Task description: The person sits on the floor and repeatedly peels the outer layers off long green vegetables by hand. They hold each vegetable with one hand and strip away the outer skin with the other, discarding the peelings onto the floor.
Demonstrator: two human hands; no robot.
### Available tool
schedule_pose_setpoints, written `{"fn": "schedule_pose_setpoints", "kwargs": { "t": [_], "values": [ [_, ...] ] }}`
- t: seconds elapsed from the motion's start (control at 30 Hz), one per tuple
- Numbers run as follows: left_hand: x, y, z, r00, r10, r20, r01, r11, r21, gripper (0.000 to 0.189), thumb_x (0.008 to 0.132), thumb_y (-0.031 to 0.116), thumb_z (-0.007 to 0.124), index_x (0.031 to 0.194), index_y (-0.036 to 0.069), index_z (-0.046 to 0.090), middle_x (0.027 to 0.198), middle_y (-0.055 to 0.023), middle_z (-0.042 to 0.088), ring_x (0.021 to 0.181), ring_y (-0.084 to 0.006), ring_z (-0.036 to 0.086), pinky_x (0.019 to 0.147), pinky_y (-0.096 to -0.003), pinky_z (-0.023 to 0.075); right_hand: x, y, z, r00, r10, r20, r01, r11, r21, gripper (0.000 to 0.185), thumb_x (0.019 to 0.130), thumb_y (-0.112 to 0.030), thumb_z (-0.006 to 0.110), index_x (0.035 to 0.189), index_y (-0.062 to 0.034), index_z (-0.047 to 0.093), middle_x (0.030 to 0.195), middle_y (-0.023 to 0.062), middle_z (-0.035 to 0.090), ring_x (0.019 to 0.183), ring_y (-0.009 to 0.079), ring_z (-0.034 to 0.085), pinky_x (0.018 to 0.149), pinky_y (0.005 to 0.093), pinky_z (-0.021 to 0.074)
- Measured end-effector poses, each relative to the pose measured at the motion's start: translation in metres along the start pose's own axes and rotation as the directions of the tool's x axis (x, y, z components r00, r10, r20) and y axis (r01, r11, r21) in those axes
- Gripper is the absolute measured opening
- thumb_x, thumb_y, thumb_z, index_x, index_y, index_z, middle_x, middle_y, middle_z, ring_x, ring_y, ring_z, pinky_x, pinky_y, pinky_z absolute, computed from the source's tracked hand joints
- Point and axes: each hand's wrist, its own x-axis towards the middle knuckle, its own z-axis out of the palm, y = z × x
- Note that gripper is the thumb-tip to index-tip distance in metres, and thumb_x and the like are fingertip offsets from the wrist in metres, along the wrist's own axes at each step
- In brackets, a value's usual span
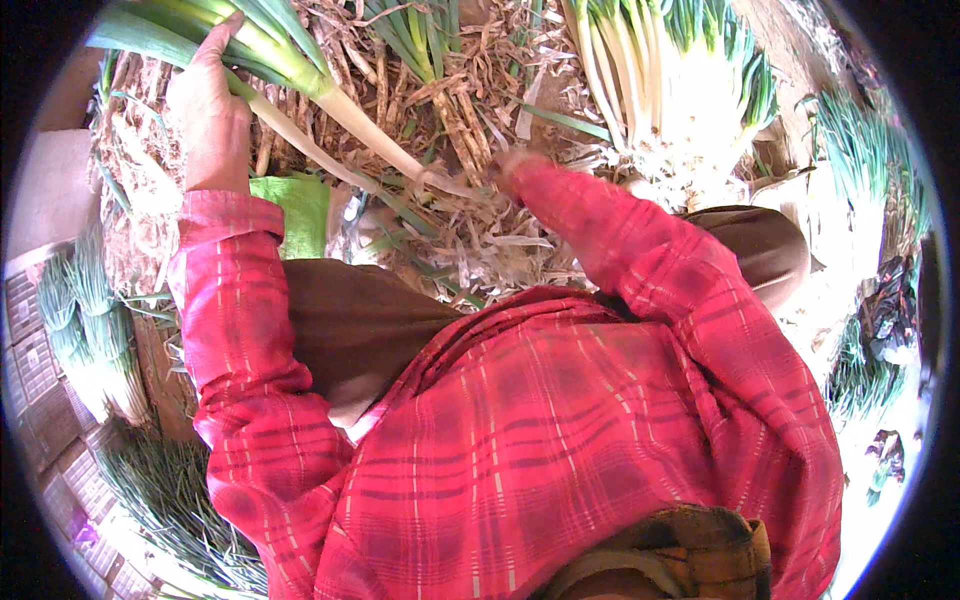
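At the upper left, my left hand [214, 112] grips green onion stalks [360, 127] by their leafy green part. Their white shanks slant down to the right, towards my other hand. My right hand [513, 162] is blurred beside the root ends, with its fingers mostly hidden; whether it touches the roots is unclear. Just beyond it lie unpeeled onion stalks [461, 127] in dry brown husks. Loose peelings [480, 255] litter the ground between my knees.
Pale, peeled green onions [645, 75] stand in a pile at the upper right. Brown-husked onions [142, 150] are heaped at the left, near a bright green sack [296, 214]. Tied onion bundles [97, 330] lie at the far left, and black plastic [889, 307] at the far right.
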Motion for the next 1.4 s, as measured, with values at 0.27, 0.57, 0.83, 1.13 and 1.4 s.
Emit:
{"fn": "schedule_pose_setpoints", "kwargs": {
  "t": [0.27, 0.57, 0.83, 1.13, 1.4],
  "values": [
    [-0.022, -0.013, 0.024, 0.998, -0.060, 0.005, 0.060, 0.998, -0.013, 0.034, 0.069, 0.008, 0.073, 0.100, 0.002, 0.060, 0.094, -0.0041, 0.060, 0.083, -0.0162, 0.055, 0.075, -0.0304, 0.0431, 0.032, -0.149, -0.133, 0.770, -0.089, -0.632, 0.563, 0.562, 0.606, 0.043, 0.087, -0.040, 0.047, 0.105, -0.0035, 0.059, 0.095, 0.0209, 0.061, 0.090, 0.0346, 0.058, 0.079, 0.0393, 0.0442],
    [-0.009, -0.015, 0.010, 0.963, -0.194, 0.190, 0.219, 0.968, -0.122, 0.038, 0.068, 0.008, 0.072, 0.103, 0.007, 0.056, 0.091, -0.0017, 0.059, 0.082, -0.0141, 0.055, 0.063, -0.0295, 0.0402, 0.049, -0.119, -0.124, 0.804, -0.384, -0.454, 0.503, 0.846, 0.177, 0.035, 0.083, -0.024, 0.049, 0.118, -0.0198, 0.054, 0.088, 0.0222, 0.062, 0.086, 0.0366, 0.061, 0.077, 0.0432, 0.0485],
    [0.000, 0.005, 0.003, 0.938, -0.148, 0.313, 0.228, 0.945, -0.235, 0.042, 0.071, 0.007, 0.068, 0.110, 0.005, 0.053, 0.101, -0.0050, 0.059, 0.094, -0.0198, 0.056, 0.085, -0.0349, 0.0440, -0.007, -0.041, -0.051, 0.958, -0.195, 0.209, 0.206, 0.978, -0.032, 0.044, 0.083, -0.045, 0.052, 0.112, -0.0126, 0.058, 0.090, 0.0193, 0.062, 0.087, 0.0304, 0.061, 0.075, 0.0365, 0.0482],
    [0.011, -0.010, 0.001, 0.934, -0.207, 0.290, 0.264, 0.949, -0.173, 0.035, 0.069, 0.007, 0.070, 0.101, 0.008, 0.056, 0.091, -0.0002, 0.061, 0.080, -0.0127, 0.056, 0.060, -0.0252, 0.0414, 0.002, -0.126, -0.133, 0.561, -0.311, -0.767, 0.816, 0.363, 0.449, 0.029, 0.068, -0.017, 0.077, 0.088, -0.0042, 0.060, 0.076, 0.0012, 0.059, 0.069, 0.0075, 0.053, 0.063, 0.0240, 0.0456],
    [0.007, -0.018, -0.001, 0.961, -0.209, 0.183, 0.233, 0.965, -0.123, 0.036, 0.069, 0.009, 0.071, 0.102, 0.007, 0.056, 0.093, -0.0009, 0.060, 0.082, -0.0132, 0.056, 0.061, -0.0249, 0.0407, -0.003, -0.129, -0.140, 0.724, -0.283, -0.629, 0.683, 0.424, 0.595, 0.029, 0.065, -0.014, 0.080, 0.079, -0.0038, 0.057, 0.069, -0.0015, 0.056, 0.062, 0.0054, 0.051, 0.057, 0.0215, 0.0436]
  ]
}}
